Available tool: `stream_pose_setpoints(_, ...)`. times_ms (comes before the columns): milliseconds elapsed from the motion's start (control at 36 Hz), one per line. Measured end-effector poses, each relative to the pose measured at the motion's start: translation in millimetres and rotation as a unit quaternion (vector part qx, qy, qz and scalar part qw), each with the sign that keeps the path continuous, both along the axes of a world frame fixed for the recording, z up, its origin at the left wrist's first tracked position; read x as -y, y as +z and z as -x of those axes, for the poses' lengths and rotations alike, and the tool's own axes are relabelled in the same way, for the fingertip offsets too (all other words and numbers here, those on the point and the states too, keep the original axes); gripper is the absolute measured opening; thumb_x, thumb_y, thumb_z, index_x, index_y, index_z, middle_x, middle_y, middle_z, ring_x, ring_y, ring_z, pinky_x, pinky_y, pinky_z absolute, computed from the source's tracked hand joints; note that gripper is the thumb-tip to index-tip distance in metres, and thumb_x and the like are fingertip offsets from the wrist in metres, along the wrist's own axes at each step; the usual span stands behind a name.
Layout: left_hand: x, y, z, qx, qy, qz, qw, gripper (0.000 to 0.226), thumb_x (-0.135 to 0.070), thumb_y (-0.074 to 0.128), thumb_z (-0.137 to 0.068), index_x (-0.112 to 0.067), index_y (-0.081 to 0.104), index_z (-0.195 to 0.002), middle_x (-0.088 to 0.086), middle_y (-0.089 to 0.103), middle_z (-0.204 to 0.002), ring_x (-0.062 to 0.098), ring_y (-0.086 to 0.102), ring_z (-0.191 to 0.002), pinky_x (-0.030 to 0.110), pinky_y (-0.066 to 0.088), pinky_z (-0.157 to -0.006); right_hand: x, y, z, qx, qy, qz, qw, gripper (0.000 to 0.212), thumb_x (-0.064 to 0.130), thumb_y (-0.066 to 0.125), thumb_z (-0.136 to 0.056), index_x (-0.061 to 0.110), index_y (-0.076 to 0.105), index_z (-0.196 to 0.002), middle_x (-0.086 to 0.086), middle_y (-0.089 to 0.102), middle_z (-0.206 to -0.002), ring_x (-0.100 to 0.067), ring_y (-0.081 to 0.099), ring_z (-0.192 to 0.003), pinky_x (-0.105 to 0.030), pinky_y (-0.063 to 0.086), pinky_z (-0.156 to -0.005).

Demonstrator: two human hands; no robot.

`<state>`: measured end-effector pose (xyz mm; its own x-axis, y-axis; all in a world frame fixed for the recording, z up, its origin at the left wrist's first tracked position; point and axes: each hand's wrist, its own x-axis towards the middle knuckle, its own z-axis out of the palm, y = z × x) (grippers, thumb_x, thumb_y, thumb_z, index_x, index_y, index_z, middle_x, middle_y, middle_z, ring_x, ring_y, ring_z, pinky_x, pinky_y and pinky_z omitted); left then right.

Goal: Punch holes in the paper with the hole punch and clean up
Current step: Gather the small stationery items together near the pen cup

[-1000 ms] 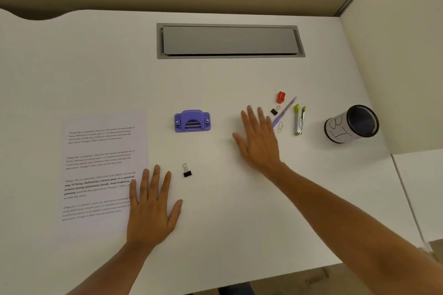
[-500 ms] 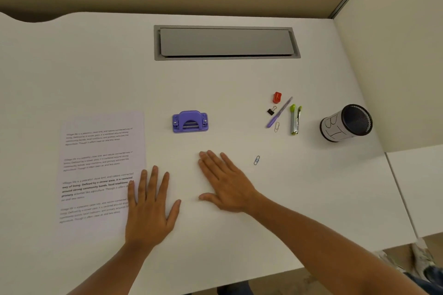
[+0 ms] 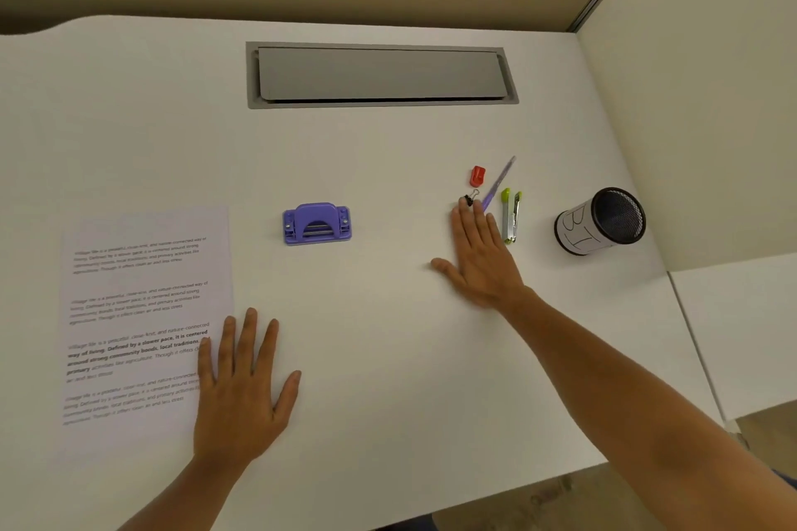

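A printed sheet of paper (image 3: 142, 306) lies flat at the left of the white desk (image 3: 388, 336). A purple hole punch (image 3: 317, 223) stands to its right, untouched. My left hand (image 3: 241, 392) rests flat, fingers spread, its little finger over the paper's right edge. My right hand (image 3: 481, 259) lies flat and open far to the right of the punch, fingertips touching a small black binder clip (image 3: 469, 198). Nothing is held in either hand.
Beside my right hand lie a red small item (image 3: 477, 175), a purple pen (image 3: 498, 183) and a green stapler-like tool (image 3: 511, 216). A black mesh pen cup (image 3: 599, 222) lies on its side at the right. A grey cable hatch (image 3: 381, 75) sits at the back.
My right hand swept from the middle of the desk back to the right, up to the cluster of small items. The binder clip and paperclip seen earlier are no longer in the middle. My left hand stayed.
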<state>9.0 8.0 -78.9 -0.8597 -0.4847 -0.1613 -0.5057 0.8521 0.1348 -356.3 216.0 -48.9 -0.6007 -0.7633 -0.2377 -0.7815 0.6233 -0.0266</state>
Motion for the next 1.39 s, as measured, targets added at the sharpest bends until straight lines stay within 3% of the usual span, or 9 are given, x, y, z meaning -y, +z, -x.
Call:
stream_pose_setpoints(306,-0.8,0.8,-0.7,0.004,0.0,-0.004,1.0,0.081,-0.06,0.029,-0.094,-0.014,0.024,-0.16,0.013,0.012,-0.171,0.037,0.011,-0.158,0.063,0.012,-0.125,11.3,0.3,30.0,-0.014,-0.094,0.027,0.995,0.098,0.069,0.028,-0.096,-0.003,0.006,-0.158,-0.02,-0.001,-0.168,-0.033,-0.005,-0.156,-0.049,0.006,-0.127)
stream_pose_setpoints(556,1.4,2.4,1.4,-0.012,0.004,-0.003,1.0,0.082,-0.059,0.033,-0.091,-0.012,0.03,-0.158,0.013,0.015,-0.17,0.038,0.014,-0.157,0.063,0.012,-0.125,50.4,9.6,47.2,-0.048,-0.041,-0.008,0.998,0.097,0.072,0.026,-0.096,-0.001,0.014,-0.158,-0.018,0.006,-0.168,-0.037,-0.001,-0.156,-0.05,0.003,-0.127)
stream_pose_setpoints(806,-0.5,5.8,1.2,-0.012,0.004,-0.003,1.0,0.082,-0.059,0.034,-0.091,-0.012,0.033,-0.157,0.014,0.019,-0.169,0.039,0.018,-0.156,0.062,0.013,-0.125,56.3,10.8,73.6,-0.026,-0.205,-0.01,0.978,0.107,0.081,0.018,-0.091,-0.001,0.006,-0.158,-0.017,0.005,-0.169,-0.035,-0.001,-0.156,-0.048,0.005,-0.127)
stream_pose_setpoints(1000,-1.3,6.5,1.0,-0.017,0.001,-0.003,1.0,0.082,-0.06,0.034,-0.091,-0.012,0.033,-0.157,0.014,0.018,-0.17,0.039,0.018,-0.156,0.062,0.012,-0.125,39.8,16.1,70.8,-0.054,-0.244,0.002,0.968,0.102,0.077,0.02,-0.093,0.0,0.006,-0.159,-0.018,0.002,-0.169,-0.035,-0.003,-0.156,-0.05,0.005,-0.127)
stream_pose_setpoints(1111,0.0,7.7,1.5,-0.014,0.001,-0.005,1.0,0.082,-0.062,0.031,-0.091,-0.012,0.032,-0.157,0.014,0.017,-0.17,0.039,0.017,-0.156,0.062,0.011,-0.125,18.3,9.4,45.8,-0.059,-0.327,0.038,0.943,0.103,0.078,0.026,-0.092,0.003,0.004,-0.159,-0.019,-0.001,-0.168,-0.047,-0.001,-0.153,-0.058,0.004,-0.124)
stream_pose_setpoints(1194,-0.2,8.1,1.8,-0.01,-0.001,-0.005,1.0,0.082,-0.062,0.031,-0.092,-0.012,0.033,-0.157,0.014,0.018,-0.17,0.04,0.019,-0.156,0.062,0.012,-0.125,8.2,1.5,35.4,-0.029,-0.379,0.063,0.923,0.104,0.076,0.032,-0.092,0.003,0.003,-0.159,-0.019,0.003,-0.168,-0.046,0.006,-0.153,-0.057,0.011,-0.124)
stream_pose_setpoints(1389,-0.3,11.5,3.8,0.002,0.003,-0.017,1.0,0.083,-0.066,0.02,-0.095,-0.011,0.033,-0.157,0.016,0.02,-0.169,0.041,0.019,-0.155,0.063,0.012,-0.125,23.9,4.4,51.5,0.022,-0.366,0.124,0.922,0.102,0.071,0.038,-0.094,0.0,0.003,-0.159,-0.018,0.005,-0.168,-0.036,0.005,-0.156,-0.051,0.011,-0.126)
